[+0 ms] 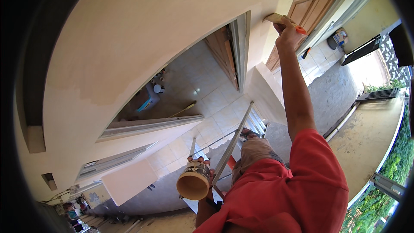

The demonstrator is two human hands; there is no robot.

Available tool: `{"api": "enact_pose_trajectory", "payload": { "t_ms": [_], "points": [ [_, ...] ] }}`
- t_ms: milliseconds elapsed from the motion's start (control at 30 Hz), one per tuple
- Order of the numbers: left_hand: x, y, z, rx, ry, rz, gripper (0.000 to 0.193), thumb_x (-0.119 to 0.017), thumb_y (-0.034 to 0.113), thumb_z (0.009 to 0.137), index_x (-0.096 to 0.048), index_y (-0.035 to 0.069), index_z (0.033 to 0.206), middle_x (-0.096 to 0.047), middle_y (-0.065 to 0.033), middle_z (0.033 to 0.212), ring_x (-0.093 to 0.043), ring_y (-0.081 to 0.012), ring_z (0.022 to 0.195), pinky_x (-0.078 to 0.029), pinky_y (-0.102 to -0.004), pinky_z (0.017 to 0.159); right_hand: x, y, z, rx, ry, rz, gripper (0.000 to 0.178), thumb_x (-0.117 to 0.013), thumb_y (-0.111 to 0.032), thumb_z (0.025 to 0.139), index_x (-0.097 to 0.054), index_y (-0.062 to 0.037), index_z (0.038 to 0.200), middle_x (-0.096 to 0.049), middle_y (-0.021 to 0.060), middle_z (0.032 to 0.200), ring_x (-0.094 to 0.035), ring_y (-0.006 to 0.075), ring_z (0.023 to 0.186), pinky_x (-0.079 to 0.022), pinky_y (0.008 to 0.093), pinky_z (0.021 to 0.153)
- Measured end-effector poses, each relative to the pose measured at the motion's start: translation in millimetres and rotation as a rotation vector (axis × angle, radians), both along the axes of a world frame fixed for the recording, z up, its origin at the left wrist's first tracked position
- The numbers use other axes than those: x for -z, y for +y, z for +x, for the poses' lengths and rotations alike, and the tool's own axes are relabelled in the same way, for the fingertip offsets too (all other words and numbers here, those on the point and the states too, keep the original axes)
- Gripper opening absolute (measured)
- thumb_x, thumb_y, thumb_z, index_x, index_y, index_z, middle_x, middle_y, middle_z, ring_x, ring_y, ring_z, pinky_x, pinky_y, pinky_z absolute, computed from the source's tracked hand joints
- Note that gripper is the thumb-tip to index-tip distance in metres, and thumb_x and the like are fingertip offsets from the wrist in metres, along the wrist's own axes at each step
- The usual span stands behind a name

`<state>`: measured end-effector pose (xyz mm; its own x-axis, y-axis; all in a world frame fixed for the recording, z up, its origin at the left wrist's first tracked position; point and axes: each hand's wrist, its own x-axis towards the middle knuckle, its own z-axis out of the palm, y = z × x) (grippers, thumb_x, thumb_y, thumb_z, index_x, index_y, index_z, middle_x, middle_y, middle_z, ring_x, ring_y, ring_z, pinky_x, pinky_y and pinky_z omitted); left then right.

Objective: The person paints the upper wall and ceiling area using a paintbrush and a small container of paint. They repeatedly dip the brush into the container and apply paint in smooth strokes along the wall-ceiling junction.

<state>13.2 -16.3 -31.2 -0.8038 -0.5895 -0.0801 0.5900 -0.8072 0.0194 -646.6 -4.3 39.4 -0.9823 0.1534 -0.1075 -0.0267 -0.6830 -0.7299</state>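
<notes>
My right hand (290, 36) is raised at the end of a stretched arm, its fingers closed round a paintbrush with an orange handle (301, 30). The wide, pale bristles (272, 17) touch the cream wall (164, 13), just right of the window opening's upper corner. Lower down, my left hand (202, 162) grips a round, paint-smeared pot (192, 184) from its far side. Its fingers curl over the pot's outside. The yellowish inside of the pot faces me; how much paint it holds I cannot tell. A darker, damp-looking patch spreads over part of the wall.
A metal ladder (233, 143) stands beneath me, with my foot (250, 133) on or near it. The window opening (207, 77) shows a tiled room with a bucket-like container. A wooden door (307, 6) is at the upper right. A low wall (366, 142) runs along the right.
</notes>
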Motion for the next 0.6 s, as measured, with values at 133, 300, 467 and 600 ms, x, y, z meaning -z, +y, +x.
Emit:
{"api": "enact_pose_trajectory", "payload": {
  "t_ms": [133,300,467,600],
  "points": [
    [2,-3,0,-0.004,-0.001,-0.008,0.065,-0.072,0.042,0.101,-0.050,0.027,0.160,-0.049,-0.0192,0.150,-0.045,-0.0404,0.142,-0.052,-0.0677,0.102,-36,5,5,-0.005,0.078,-0.040,0.028,-0.077,0.006,0.081,-0.069,0.0102,0.107,-0.073,0.0199,0.100,-0.078,0.0318,0.080,-0.070,0.0403,0.072],
    [-1,-1,-2,-0.022,0.001,0.002,0.063,-0.071,0.042,0.102,-0.051,0.027,0.159,-0.048,-0.0188,0.150,-0.045,-0.0400,0.142,-0.051,-0.0673,0.102,-75,11,9,-0.024,0.169,-0.088,0.025,-0.073,0.002,0.089,-0.068,0.0086,0.112,-0.075,0.0192,0.101,-0.078,0.0316,0.084,-0.069,0.0413,0.078],
    [0,2,0,-0.040,-0.001,-0.003,0.062,-0.070,0.042,0.102,-0.051,0.027,0.159,-0.047,-0.0179,0.151,-0.045,-0.0399,0.142,-0.051,-0.0672,0.102,-96,25,27,-0.105,0.360,-0.318,0.020,-0.069,-0.003,0.096,-0.068,0.0047,0.115,-0.076,0.0172,0.109,-0.077,0.0307,0.097,-0.067,0.0424,0.089],
    [2,-2,-3,-0.010,-0.006,-0.002,0.065,-0.074,0.042,0.100,-0.051,0.025,0.158,-0.050,-0.0192,0.152,-0.047,-0.0405,0.144,-0.052,-0.0649,0.103,-34,2,42,-0.208,0.321,-0.394,0.017,-0.071,-0.008,0.099,-0.069,-0.0023,0.115,-0.076,0.0128,0.110,-0.076,0.0286,0.098,-0.066,0.0403,0.090]
  ]
}}
